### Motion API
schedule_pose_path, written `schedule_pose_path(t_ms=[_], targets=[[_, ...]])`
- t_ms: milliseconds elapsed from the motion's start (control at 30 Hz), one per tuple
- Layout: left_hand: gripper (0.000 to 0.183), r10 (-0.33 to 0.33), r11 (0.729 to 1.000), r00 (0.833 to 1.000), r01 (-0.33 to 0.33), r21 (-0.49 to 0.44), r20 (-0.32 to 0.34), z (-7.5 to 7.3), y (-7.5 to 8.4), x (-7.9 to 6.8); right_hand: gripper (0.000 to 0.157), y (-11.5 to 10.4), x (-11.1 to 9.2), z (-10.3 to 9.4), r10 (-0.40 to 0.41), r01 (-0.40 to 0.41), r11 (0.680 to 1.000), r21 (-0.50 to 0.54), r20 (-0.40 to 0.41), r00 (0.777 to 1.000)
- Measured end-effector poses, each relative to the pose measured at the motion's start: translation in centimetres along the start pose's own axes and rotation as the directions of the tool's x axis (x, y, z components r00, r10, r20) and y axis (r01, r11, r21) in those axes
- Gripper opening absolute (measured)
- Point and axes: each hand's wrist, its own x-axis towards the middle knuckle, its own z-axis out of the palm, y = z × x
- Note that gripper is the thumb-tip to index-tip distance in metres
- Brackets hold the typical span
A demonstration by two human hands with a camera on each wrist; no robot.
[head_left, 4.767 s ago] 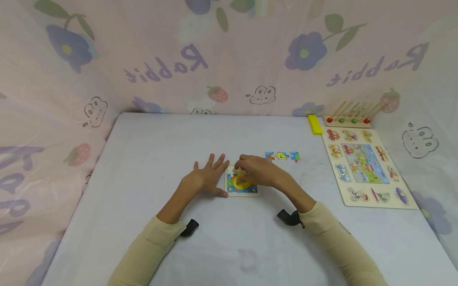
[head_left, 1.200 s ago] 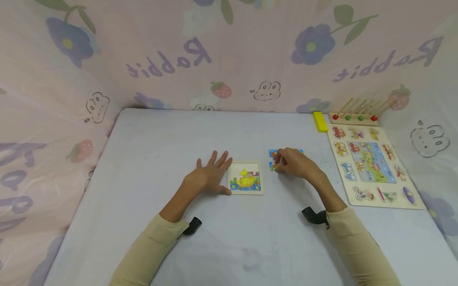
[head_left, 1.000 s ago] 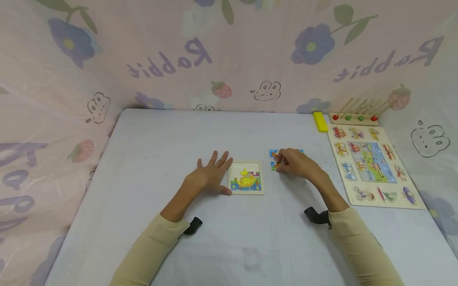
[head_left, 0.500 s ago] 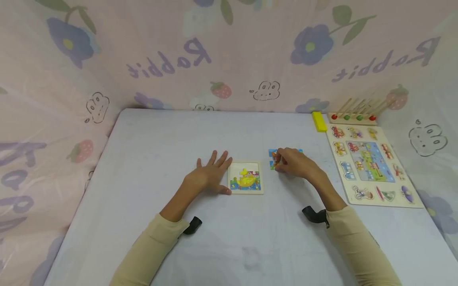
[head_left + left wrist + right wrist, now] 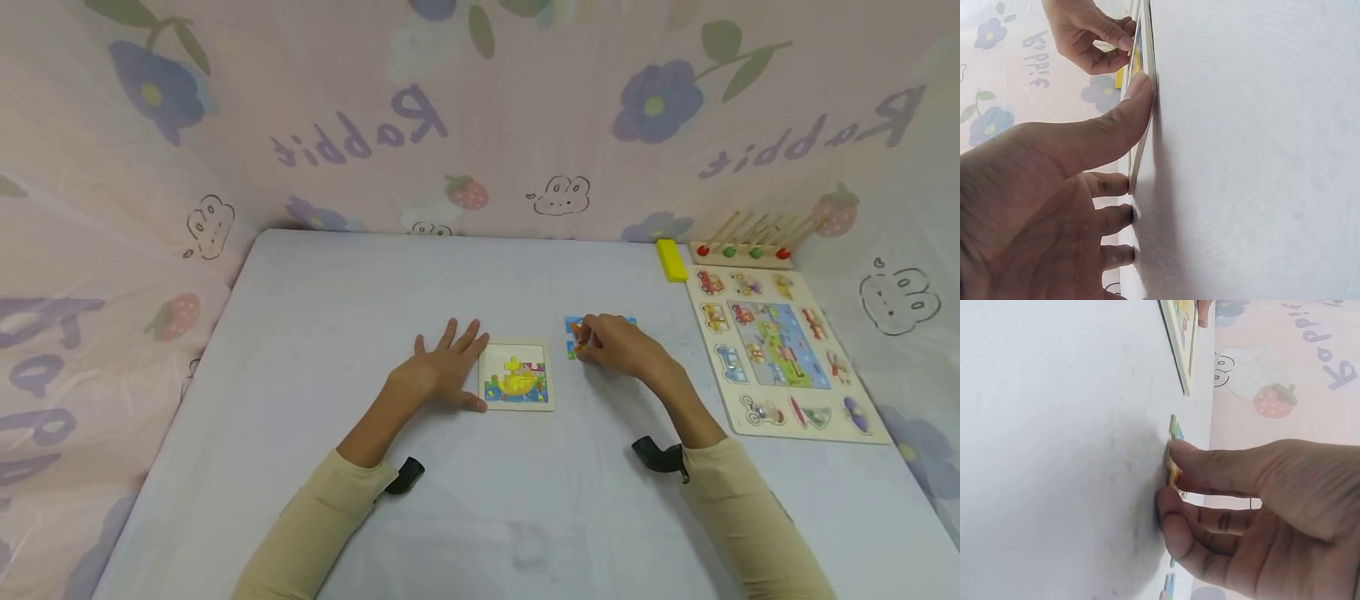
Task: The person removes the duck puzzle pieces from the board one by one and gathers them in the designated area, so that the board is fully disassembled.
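The left hand (image 5: 438,375) lies with spread fingers at the left edge of a small wooden jigsaw tray (image 5: 497,355). In the left wrist view its thumb (image 5: 1139,94) rests along the tray's edge. A yellow duck picture fills the lower part of the tray; the upper part is bare. To the tray's right, the right hand (image 5: 618,342) pinches a jigsaw piece (image 5: 1173,469) between thumb and forefinger, low over the table. Other loose pieces (image 5: 572,322) lie around those fingers, partly hidden by the hand.
On the right lies a large wooden picture board (image 5: 716,400) with vehicle shapes. Behind it stands a wooden rack (image 5: 742,254) with red and green beads and thin sticks, beside a yellow block (image 5: 671,261). Patterned cloth (image 5: 345,83) surrounds the white table (image 5: 337,292).
From over the tray, the right hand has moved right to the loose pieces, where it stays nearly still over the last second. The left hand keeps its place at the tray.
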Motion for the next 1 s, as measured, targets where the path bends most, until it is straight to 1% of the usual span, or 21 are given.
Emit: schedule_pose_path(t_ms=[167, 333, 567, 800, 1000], targets=[[0.113, 0.0, 1.0, 1.0, 0.0, 0.004, 0.006, 0.09, -0.04, -0.07, 0.02, 0.02, -0.1, 0.1, -0.011, 0.011, 1.0, 0.012, 0.004, 1.0], [0.112, 0.002, 1.0, 1.0, -0.002, 0.015, -0.005, -0.03, -0.12, 0.04, 0.019, 0.03, -0.05, -0.1, -0.03, 0.03, 0.999, 0.015, -0.005, 1.0], [0.113, 0.006, 1.0, 1.0, -0.006, 0.012, 0.0, 0.05, -0.08, 0.15, 0.021, 0.18, -0.05, -0.24, -0.001, 0.0, 1.0, 0.015, 0.017, 1.0], [0.112, 0.004, 1.0, 1.0, -0.004, 0.009, -0.004, -0.01, 0.01, 0.07, 0.022, 0.05, -0.23, -0.39, -0.006, 0.006, 1.0, 0.023, -0.002, 1.0], [0.112, 0.006, 1.0, 1.0, -0.006, 0.013, 0.001, -0.01, -0.02, 0.13, 0.023, -0.47, -0.7, -0.82, -0.002, 0.003, 1.0, 0.027, -0.011, 1.0]])
